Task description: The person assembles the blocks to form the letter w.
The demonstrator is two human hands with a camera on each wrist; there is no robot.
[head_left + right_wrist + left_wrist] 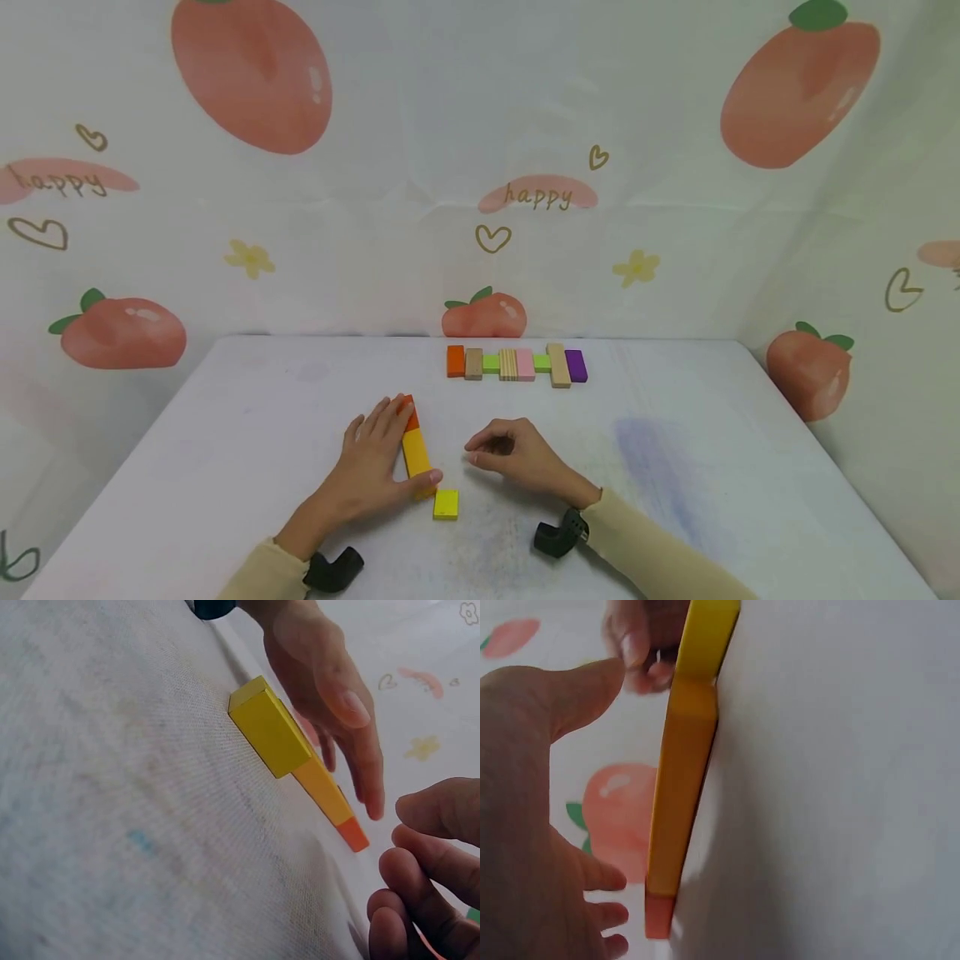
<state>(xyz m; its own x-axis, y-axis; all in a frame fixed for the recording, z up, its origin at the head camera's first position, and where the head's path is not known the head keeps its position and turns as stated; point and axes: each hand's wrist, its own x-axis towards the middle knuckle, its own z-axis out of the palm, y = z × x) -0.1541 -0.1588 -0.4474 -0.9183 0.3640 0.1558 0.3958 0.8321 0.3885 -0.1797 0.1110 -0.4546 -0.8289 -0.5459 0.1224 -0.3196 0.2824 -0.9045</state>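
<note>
Three blocks form a line on the white table (337, 554): a red-orange block (412, 419) at the far end, a long orange-yellow block (416, 452), and a yellow block (446, 505) set slightly to the right at the near end. My left hand (363, 475) lies along the line's left side, fingers extended. Its fingertips are at the red-orange block, and its thumb overlaps the near end of the orange-yellow one. To the right of the line, my right hand (528, 462) hovers with loosely bent fingers and nothing between thumb and fingertips.
Toward the table's back edge, several blocks stand in a row, from an orange block (455, 362) through a pink block (525, 365) to a purple block (576, 366). A cloth backdrop (405, 250) printed with fruit rises behind the table.
</note>
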